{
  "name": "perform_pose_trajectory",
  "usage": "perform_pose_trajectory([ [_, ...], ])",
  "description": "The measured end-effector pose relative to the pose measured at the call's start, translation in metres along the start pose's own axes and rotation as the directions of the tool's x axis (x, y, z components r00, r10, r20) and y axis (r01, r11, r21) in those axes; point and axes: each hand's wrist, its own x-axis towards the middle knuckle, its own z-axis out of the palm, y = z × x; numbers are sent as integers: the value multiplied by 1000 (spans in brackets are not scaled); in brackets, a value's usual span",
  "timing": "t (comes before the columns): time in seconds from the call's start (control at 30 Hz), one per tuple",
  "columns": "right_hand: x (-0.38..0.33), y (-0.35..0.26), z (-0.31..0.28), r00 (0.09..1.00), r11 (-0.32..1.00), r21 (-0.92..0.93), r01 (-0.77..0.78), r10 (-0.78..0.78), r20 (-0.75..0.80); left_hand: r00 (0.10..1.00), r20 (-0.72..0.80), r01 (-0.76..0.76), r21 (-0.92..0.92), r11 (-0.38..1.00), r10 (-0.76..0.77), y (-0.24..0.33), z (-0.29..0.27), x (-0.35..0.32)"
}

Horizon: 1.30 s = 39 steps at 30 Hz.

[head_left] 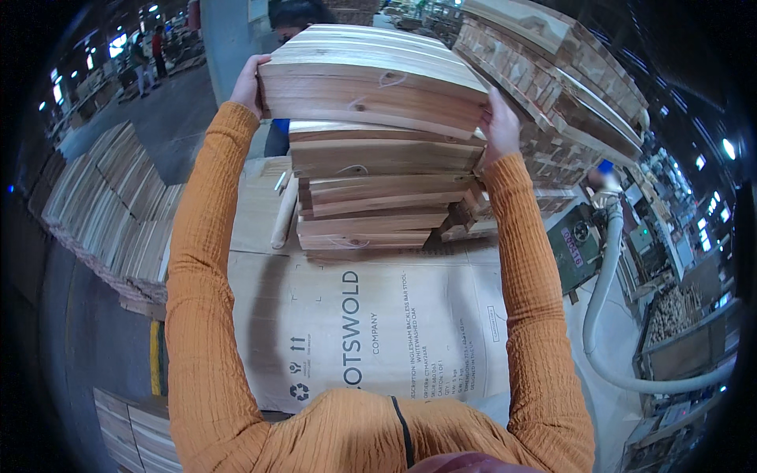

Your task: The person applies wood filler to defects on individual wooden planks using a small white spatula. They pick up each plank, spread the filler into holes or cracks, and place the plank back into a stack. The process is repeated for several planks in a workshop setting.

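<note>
Both my arms, in orange sleeves, stretch forward over a cardboard-covered surface (465,331). My left hand (249,85) is closed on the left end of a bundle of wooden boards (371,91), and my right hand (501,124) grips its right end. The bundle is several boards thick, pale with brown knots and chalk-like marks on its near side. It sits at the top of a stack of boards (378,162), slightly tilted, its right end lower. Whether it rests fully on the stack or is partly lifted, I cannot tell.
At the right rises a tall pile of wooden blocks (505,79). A machine (572,244) and a pale hose (607,292) stand beyond my right arm. More stacked boards (110,213) are at the left. A person's dark hair (300,14) shows behind the bundle.
</note>
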Motion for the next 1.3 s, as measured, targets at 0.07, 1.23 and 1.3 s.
perform_pose_trajectory([
  [0.07,-8,-3,-10,982,991,82,107,-93,-161,999,13,40,1,999,-40,1,4,-21],
  [1.23,-325,-128,-290,950,860,493,-132,-32,310,901,-418,-60,-374,926,-111,-104,96,-680],
  [1.3,-324,-108,-306,934,936,326,-134,9,357,906,-387,11,-384,923,-172,-124,93,-674],
])
